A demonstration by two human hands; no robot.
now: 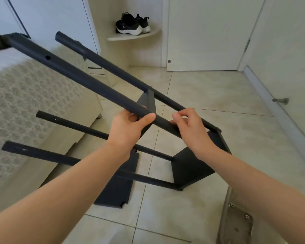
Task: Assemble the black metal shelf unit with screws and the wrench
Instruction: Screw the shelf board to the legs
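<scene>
Black steel tubing makes up the half-built shelf unit (192,166), which lies tipped on its side on the pale tiled floor (209,95). Its four legs run roughly parallel, their long axes going from the fixed shelf panel at lower right to open ends at upper left. The nearest upper tube (69,71) rises steeply, and its far end reaches over the bed (25,94). A second upper tube (113,67) lies just behind it, and two lower tubes (77,125) run closer to the floor.

Both bare forearms reach in from the bottom edge. The left hand (125,132) grips the nearest upper tube from below, fingers curled round it and the thumb laid along its top. The right hand (190,131) is just beside it, lower down the same tube, knuckles up, with bunched fingertips and thumb pinching the tube where it nears the panel. Whether anything small sits between the tips cannot be told.

A loose black panel (116,189) lies flat on the tiles under the lower tubes. The bed closes in the left side. A white door (204,32) and the right wall with a door stop (281,100) bound the far and right sides, leaving bare tile between. A translucent packet (238,219) showing small silvery heads lies at lower right. Black shoes (130,23) sit on a corner ledge.
</scene>
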